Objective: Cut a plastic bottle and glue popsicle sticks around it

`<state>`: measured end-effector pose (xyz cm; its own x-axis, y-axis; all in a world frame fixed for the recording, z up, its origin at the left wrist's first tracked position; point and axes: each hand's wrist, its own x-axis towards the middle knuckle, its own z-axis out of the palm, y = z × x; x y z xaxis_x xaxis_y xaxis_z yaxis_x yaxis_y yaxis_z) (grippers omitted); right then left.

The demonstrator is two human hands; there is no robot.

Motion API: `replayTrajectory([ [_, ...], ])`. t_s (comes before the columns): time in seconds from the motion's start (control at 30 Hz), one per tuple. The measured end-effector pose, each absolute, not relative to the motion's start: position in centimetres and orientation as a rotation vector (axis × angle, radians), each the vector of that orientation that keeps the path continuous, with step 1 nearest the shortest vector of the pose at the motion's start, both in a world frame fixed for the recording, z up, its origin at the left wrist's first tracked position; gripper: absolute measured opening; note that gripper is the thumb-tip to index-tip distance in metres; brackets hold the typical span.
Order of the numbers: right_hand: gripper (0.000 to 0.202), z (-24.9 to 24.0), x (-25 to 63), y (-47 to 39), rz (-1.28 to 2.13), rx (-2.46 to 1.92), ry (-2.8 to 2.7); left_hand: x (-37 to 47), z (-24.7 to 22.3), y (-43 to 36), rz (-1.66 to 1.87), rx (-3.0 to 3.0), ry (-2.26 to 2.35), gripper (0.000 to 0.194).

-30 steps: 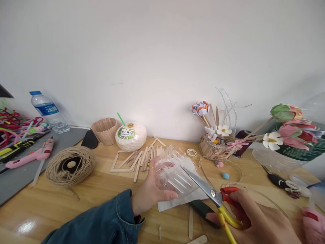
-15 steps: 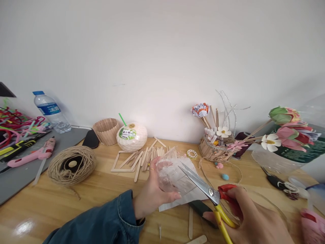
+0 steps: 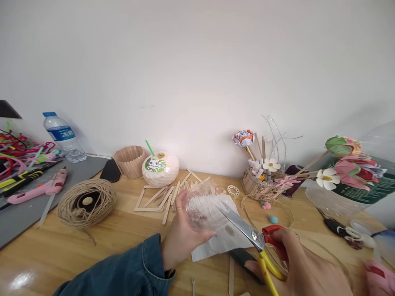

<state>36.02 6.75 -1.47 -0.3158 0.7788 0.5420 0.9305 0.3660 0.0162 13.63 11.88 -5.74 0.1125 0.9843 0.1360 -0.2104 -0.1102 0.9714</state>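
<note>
My left hand (image 3: 185,228) is wrapped round a clear, thin-walled plastic container (image 3: 202,211), whose exact shape is hard to make out against the clutter behind it. In my right hand (image 3: 302,261) is a pair of scissors (image 3: 254,234) with one red and one yellow handle. Their blades look nearly closed, and the tips point left in front of the container; whether they touch it I cannot tell. Behind and below the container lies a white sheet (image 3: 212,246). A dark green strip-like object (image 3: 245,263) rests under the scissors, partly hidden by my right hand.
Wooden craft sticks (image 3: 171,197) lie behind my left hand, near a stick cup (image 3: 129,161) and a white coconut (image 3: 160,168). Twine (image 3: 86,201), a pink glue gun (image 3: 40,191) and a water bottle (image 3: 63,135) stand left. A decorated basket (image 3: 262,187) and paper flowers (image 3: 354,164) are at right.
The scissors and my right hand have shifted slightly left. My left hand has tilted the plastic container a little, and more of the white sheet shows. The view has moved slightly.
</note>
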Motion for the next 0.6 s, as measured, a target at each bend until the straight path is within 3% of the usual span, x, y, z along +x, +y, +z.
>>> replayTrajectory([
  [0.6,0.037,-1.83,35.35,6.24,-0.422,-1.468,-2.155,13.71,-6.43,11.47,1.29,1.274,0.971,0.088],
])
